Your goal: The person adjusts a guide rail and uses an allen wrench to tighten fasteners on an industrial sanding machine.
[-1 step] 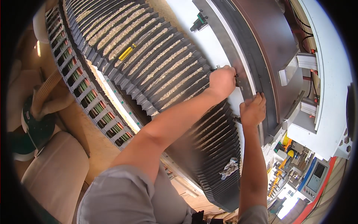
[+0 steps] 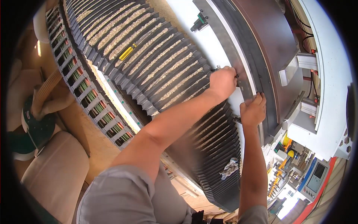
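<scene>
My left hand (image 2: 222,82) is closed at the near edge of a long grey metal rail (image 2: 223,35); a small dark bit shows at its fingertips, but what it grips is hidden. Lower along the same rail, my right hand (image 2: 253,112) curls its fingers over the edge, beside a white strip (image 2: 244,56) and a black band. Below both arms runs a black pleated bellows cover (image 2: 175,71) with wood shavings packed in its folds. A yellow-handled screwdriver (image 2: 128,51) lies across those folds, apart from my hands. A crumpled whitish rag (image 2: 229,168) rests farther down the cover.
On the left, a cable chain (image 2: 85,89) with coloured wires runs beside the bellows. Past it stand a green machine (image 2: 31,123) with a hose and a large pale bag (image 2: 56,175). A brown panel (image 2: 276,41) lies beyond the rail. A control box with a screen (image 2: 317,175) is at lower right.
</scene>
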The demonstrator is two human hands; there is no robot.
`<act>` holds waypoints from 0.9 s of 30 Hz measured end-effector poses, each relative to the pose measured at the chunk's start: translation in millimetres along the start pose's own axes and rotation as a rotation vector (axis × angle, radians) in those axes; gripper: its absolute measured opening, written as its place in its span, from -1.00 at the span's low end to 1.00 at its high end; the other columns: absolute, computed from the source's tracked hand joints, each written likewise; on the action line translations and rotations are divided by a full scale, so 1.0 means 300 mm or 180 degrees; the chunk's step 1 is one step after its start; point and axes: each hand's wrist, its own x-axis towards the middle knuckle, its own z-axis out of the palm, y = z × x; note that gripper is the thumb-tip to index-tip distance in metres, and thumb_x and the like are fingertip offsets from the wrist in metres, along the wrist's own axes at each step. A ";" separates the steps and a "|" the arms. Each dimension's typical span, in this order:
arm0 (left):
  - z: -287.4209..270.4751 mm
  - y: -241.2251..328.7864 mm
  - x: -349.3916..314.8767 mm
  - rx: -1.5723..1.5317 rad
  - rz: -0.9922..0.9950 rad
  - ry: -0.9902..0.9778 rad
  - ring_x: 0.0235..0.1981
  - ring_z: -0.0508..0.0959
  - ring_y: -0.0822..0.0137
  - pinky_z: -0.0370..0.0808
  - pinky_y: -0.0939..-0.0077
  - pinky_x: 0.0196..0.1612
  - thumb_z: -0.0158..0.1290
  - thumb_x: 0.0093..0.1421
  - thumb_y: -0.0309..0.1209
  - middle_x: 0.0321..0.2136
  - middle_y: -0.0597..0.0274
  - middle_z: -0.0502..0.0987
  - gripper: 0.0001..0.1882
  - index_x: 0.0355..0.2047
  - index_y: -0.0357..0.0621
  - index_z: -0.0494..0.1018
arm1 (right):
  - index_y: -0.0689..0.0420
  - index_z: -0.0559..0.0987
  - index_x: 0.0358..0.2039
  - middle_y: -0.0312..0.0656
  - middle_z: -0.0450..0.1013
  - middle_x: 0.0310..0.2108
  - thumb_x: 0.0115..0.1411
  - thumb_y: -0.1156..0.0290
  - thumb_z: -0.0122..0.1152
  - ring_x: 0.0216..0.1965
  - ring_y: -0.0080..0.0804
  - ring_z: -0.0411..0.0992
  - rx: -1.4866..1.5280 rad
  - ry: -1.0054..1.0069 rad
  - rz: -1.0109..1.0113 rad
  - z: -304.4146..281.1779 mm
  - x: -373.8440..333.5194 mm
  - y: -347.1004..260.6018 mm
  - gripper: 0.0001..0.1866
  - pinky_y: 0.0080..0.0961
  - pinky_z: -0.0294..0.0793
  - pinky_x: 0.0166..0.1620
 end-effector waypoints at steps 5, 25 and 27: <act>-0.030 0.034 0.023 0.0010 -0.0853 -0.0972 -0.36 0.58 -0.08 0.52 0.16 -0.24 0.15 0.09 -0.38 -0.48 -0.07 0.56 -0.86 -0.47 -0.21 0.52 | 0.23 0.37 0.03 0.10 0.33 0.10 -0.07 0.36 0.23 0.12 0.10 0.33 0.0012 -0.0033 0.0035 0.006 -0.002 0.002 -0.40 -0.16 0.34 0.18; -0.042 0.027 0.024 0.0070 -0.0381 -0.0651 -0.37 0.60 0.04 0.51 0.22 -0.25 0.23 0.06 -0.28 -0.45 0.07 0.60 -0.76 -0.44 -0.22 0.55 | 0.24 0.33 0.06 0.10 0.31 0.14 -0.09 0.41 0.24 0.18 0.11 0.29 0.0054 -0.0044 0.0119 0.013 -0.006 0.006 -0.37 -0.13 0.28 0.23; -0.057 0.038 0.020 -0.0181 -0.0689 -0.0874 -0.37 0.61 0.05 0.52 0.23 -0.26 0.25 0.04 -0.18 -0.47 0.05 0.59 -0.69 -0.40 -0.19 0.57 | 0.24 0.33 0.07 0.10 0.30 0.15 -0.10 0.41 0.25 0.18 0.11 0.28 0.0022 -0.0034 0.0165 0.015 -0.009 0.021 -0.35 -0.12 0.28 0.23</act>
